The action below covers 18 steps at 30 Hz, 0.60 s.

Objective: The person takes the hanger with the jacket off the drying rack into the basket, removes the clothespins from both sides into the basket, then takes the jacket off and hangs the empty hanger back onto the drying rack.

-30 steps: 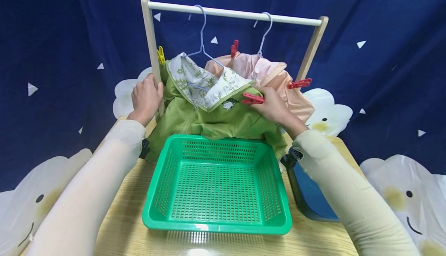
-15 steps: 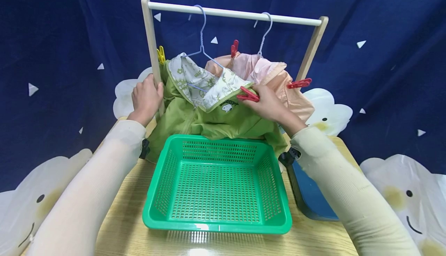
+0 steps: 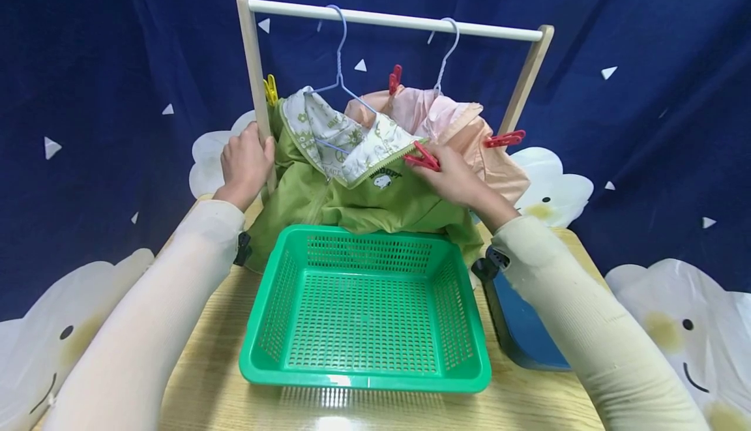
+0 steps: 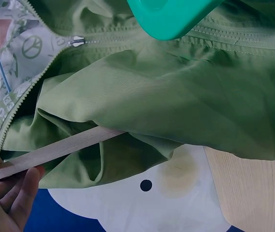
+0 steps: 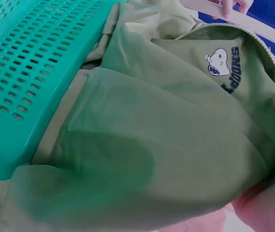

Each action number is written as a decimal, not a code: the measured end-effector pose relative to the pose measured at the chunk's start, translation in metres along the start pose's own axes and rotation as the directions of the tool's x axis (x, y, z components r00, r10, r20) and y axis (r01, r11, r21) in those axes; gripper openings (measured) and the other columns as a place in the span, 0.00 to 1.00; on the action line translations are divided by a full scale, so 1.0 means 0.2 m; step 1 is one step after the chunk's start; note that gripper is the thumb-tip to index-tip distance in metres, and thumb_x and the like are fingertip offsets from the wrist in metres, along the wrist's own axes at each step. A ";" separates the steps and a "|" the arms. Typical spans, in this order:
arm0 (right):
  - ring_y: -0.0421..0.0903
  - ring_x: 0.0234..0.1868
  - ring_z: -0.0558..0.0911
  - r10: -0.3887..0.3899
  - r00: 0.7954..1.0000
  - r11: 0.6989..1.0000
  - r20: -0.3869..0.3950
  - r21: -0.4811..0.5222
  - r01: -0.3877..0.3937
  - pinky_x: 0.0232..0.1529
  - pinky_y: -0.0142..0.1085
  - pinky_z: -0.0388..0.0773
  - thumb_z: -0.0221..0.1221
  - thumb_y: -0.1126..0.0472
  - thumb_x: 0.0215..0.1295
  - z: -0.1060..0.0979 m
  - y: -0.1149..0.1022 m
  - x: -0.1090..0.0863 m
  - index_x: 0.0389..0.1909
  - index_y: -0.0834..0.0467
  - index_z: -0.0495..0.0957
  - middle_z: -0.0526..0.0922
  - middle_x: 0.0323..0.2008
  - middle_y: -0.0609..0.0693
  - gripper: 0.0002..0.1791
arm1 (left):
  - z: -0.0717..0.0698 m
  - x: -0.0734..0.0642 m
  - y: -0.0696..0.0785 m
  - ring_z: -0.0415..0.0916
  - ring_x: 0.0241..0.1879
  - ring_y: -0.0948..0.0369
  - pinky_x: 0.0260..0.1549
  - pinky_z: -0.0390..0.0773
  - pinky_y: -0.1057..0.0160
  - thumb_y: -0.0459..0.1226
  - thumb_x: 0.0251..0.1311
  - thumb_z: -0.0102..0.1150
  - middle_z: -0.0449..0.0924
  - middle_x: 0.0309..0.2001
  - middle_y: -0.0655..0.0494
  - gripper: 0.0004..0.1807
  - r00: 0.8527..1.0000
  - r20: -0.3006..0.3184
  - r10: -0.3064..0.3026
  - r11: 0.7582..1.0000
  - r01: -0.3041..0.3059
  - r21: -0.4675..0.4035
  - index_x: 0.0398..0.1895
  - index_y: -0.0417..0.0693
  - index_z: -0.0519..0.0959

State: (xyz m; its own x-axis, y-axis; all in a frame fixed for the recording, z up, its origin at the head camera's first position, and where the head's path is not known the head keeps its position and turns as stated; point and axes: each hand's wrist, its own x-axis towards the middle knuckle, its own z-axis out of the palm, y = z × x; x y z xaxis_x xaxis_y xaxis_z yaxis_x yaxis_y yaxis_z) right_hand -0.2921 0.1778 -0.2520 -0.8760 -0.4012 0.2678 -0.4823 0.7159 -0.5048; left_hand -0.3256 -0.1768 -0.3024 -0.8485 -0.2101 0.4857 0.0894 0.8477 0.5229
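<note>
My left hand [image 3: 243, 163] grips the left wooden post of a small clothes rack; the post [image 4: 65, 149] crosses the left wrist view in front of green cloth. My right hand [image 3: 454, 177] holds a red clothespin [image 3: 424, 158] at the open collar edge of a green jacket [image 3: 375, 212], near its dog print. Whether this clothespin bites the cloth I cannot tell. The jacket hangs from a lilac wire hanger [image 3: 339, 66], with its white patterned lining showing. A yellow clothespin [image 3: 270, 90] sits at its far shoulder. In the right wrist view, the right fingers are mostly cut off.
Behind the jacket hangs a pink garment [image 3: 499, 167] with red clothespins [image 3: 504, 139] on it. A green basket [image 3: 364, 379] stands on the wooden table [image 3: 205, 353] before the jacket. To its right is a blue container [image 3: 530, 333], partly under my right forearm.
The red clothespin and my right hand have shifted slightly left, toward the collar edge, and the clothespin has turned from nearly level to tilted. My left hand stays on the post.
</note>
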 end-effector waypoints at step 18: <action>0.44 0.23 0.65 -0.023 0.999 0.999 0.032 0.050 0.022 0.30 0.39 0.67 0.51 0.52 0.77 -0.02 0.04 -0.03 0.24 0.53 0.68 0.64 0.20 0.46 0.18 | 0.00 0.00 0.00 0.80 0.41 0.32 0.40 0.75 0.38 0.41 0.74 0.49 0.82 0.38 0.29 0.16 1.000 0.006 -0.003 1.000 0.003 0.014 0.48 0.34 0.76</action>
State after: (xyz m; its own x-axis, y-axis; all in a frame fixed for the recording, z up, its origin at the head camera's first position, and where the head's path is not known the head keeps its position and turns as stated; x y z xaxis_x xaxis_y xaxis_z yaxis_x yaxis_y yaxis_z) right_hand -0.2909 0.1891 -0.2548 -0.8637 -0.4356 0.2534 -0.5000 0.6777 -0.5392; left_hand -0.3258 -0.1771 -0.3020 -0.8520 -0.2097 0.4798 0.0796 0.8537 0.5146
